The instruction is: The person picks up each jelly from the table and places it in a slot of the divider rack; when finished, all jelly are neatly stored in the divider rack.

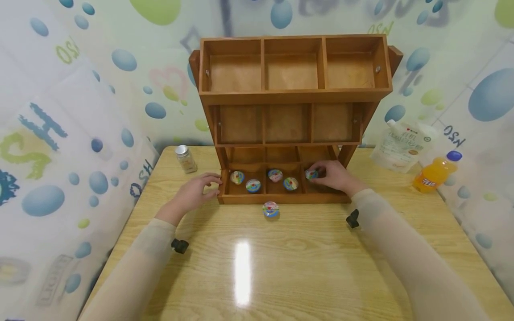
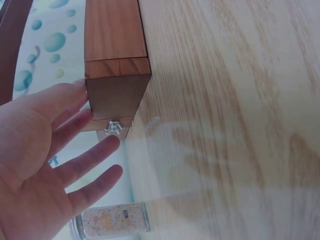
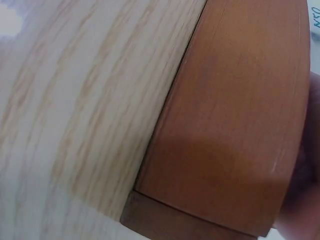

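Observation:
A three-tier wooden shelf (image 1: 289, 96) with divided compartments stands on the table. In its bottom right compartment my right hand (image 1: 334, 176) pinches a small round cup with a printed lid (image 1: 311, 174). Two similar cups (image 1: 237, 177) lie in the bottom left compartment and two more (image 1: 291, 183) in the middle one. Another cup (image 1: 271, 209) sits on the table in front of the shelf. My left hand (image 1: 192, 196) has its fingers spread and touches the shelf's lower left end (image 2: 117, 95). In the right wrist view the front board (image 3: 225, 120) hides most of the right hand.
A glass jar (image 1: 186, 159) with a pale lid stands left of the shelf. To the right are a white spouted pouch (image 1: 403, 147) and an orange drink bottle (image 1: 435, 173) with a blue cap. A patterned covering (image 1: 124, 60) rises behind the wood-grain table (image 1: 305, 267).

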Action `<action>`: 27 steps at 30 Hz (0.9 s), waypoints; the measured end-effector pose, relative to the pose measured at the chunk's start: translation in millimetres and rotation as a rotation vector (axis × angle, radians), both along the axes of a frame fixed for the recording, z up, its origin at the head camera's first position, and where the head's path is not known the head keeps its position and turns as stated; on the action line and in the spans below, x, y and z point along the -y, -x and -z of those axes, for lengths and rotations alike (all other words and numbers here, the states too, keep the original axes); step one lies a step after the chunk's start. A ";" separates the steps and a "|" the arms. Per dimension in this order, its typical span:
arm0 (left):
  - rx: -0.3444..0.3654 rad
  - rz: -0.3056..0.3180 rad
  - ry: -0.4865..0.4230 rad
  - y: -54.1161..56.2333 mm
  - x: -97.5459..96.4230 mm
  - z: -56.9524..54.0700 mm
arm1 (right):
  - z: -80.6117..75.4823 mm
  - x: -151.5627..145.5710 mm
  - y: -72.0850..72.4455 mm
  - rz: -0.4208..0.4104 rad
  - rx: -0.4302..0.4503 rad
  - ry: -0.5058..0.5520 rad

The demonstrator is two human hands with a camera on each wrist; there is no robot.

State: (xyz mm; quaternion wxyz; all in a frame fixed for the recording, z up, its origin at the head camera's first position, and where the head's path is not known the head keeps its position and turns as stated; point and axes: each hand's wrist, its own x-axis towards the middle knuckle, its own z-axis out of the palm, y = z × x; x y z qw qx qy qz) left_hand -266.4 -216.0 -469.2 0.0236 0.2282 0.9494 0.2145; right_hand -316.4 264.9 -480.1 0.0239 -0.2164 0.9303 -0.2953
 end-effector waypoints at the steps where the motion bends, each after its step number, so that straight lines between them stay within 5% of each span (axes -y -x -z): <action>1: 0.001 0.000 0.000 0.2 -0.1 -0.1 | -0.1 -0.1 0.2 -0.002 -0.005 0.000; 12: 0.008 -0.002 0.006 1.3 0.4 0.0 | -21.2 1.1 -11.1 0.024 -0.036 -0.093; 20: -0.003 0.000 0.006 0.4 0.7 -1.9 | -41.0 39.0 -48.0 -0.049 -0.061 -0.036; 27: 0.002 -0.003 0.010 0.1 0.3 -1.1 | -39.0 66.8 -75.4 -0.124 -0.118 -0.017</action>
